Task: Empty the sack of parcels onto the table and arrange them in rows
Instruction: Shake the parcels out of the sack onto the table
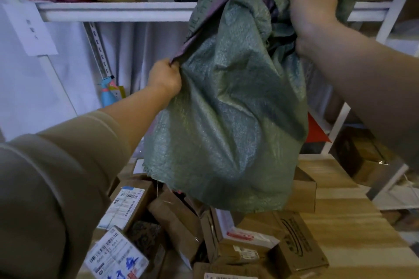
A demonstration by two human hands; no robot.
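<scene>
Closest in, a tan sleeve (52, 183) fills the lower left, and along that arm the left hand (165, 79) is bunched tight on a seam of the green woven sack (229, 115), fingers (173, 67) curled fully closed on the fabric. Up high on the right, the right hand (310, 11) is clamped on a gathered wad of the same sack, its fingers buried in the folds. The sack hangs in the air between the two hands, long axis close to vertical and leaning a little, the gripped end up by the white shelf rail (118, 10), the frayed open mouth pointing down over the pile. It looks limp and creased, dull grey-green with a coarse weave and a purple-edged band running up its left side. Straight beneath the mouth, parcels (181, 222) lie heaped on the wooden table (344, 229): brown cartons tipped at all angles, several touching, some carrying white barcode labels (118, 253). A blue spray bottle (108, 93) stands against the wall beyond the left wrist.
</scene>
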